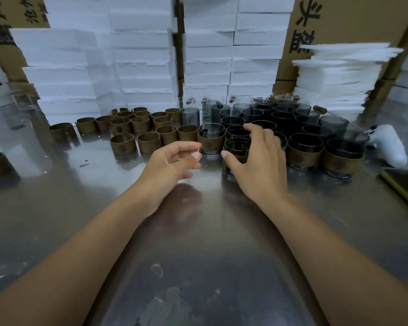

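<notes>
reaching right hand point(257, 161) toward round smoky glass point(236, 144), brown sleeve point(240, 158)

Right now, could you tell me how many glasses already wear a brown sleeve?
4 sleeved glasses: one beyond the left hand, one under the right hand, two right of it. The right hand may hide another.

Reflective steel table point(198, 267); white foam boxes point(139, 55) stacked behind; cardboard cartons point(353, 20) against back, printed black characters.

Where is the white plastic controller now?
In the head view, the white plastic controller lies far right on the steel table, beside the rightmost brown-sleeved dark glass cup.
</notes>
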Action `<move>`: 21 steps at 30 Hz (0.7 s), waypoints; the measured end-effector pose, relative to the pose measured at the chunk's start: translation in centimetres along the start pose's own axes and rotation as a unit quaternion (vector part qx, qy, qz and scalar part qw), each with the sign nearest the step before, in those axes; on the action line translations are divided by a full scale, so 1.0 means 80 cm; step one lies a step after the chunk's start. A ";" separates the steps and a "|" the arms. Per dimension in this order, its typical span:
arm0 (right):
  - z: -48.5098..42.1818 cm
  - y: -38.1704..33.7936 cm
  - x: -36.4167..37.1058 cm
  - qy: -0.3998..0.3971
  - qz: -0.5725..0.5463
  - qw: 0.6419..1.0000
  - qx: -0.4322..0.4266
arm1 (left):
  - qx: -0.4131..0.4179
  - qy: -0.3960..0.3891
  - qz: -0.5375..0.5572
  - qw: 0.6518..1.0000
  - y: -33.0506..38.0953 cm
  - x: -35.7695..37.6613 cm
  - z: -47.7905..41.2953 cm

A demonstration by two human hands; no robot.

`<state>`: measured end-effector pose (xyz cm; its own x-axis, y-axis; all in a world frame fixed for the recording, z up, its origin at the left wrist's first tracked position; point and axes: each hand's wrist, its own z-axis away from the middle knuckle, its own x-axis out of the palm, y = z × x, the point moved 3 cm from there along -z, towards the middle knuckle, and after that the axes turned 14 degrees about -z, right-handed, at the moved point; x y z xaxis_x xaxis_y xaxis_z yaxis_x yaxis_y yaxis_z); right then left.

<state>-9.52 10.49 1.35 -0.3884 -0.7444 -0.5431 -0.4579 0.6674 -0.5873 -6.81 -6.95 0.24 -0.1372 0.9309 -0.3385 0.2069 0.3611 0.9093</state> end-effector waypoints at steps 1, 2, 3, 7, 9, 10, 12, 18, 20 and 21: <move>-0.001 -0.003 -0.002 0.014 -0.024 1.000 0.001 | -0.004 0.005 0.004 1.000 -0.002 -0.001 -0.001; -0.003 -0.005 -0.005 0.030 -0.052 0.998 0.003 | -0.008 0.012 0.006 1.000 -0.003 -0.002 -0.003; -0.006 -0.005 -0.008 0.045 -0.080 0.996 0.011 | -0.012 0.022 0.007 1.000 -0.005 -0.002 -0.005; -0.039 0.009 -0.030 0.057 -0.121 0.990 0.050 | -0.025 0.065 0.010 0.998 -0.012 -0.004 -0.016; -0.060 0.025 -0.048 0.057 -0.094 0.992 0.056 | -0.027 0.074 0.007 0.997 -0.013 -0.004 -0.019; -0.070 0.034 -0.059 0.060 -0.079 0.993 0.062 | -0.027 0.075 0.005 0.997 -0.014 -0.003 -0.020; -0.086 0.055 -0.079 0.061 -0.046 0.994 0.083 | -0.024 0.075 0.002 0.997 -0.015 -0.002 -0.021; -0.110 0.107 -0.114 -0.002 0.065 0.986 0.151 | -0.020 0.083 -0.002 0.996 -0.016 -0.001 -0.023; -0.113 0.119 -0.117 -0.024 0.067 0.984 0.165 | -0.019 0.083 -0.002 0.996 -0.016 -0.001 -0.023; -0.115 0.124 -0.118 -0.037 0.064 0.982 0.172 | -0.017 0.082 -0.004 0.996 -0.016 -0.001 -0.023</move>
<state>-17.76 23.93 6.17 -0.3597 -0.6591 -0.6605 -0.1069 0.7323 -0.6725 -8.83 -7.59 -0.45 -0.2955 0.9059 -0.3034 0.1720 0.3628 0.9158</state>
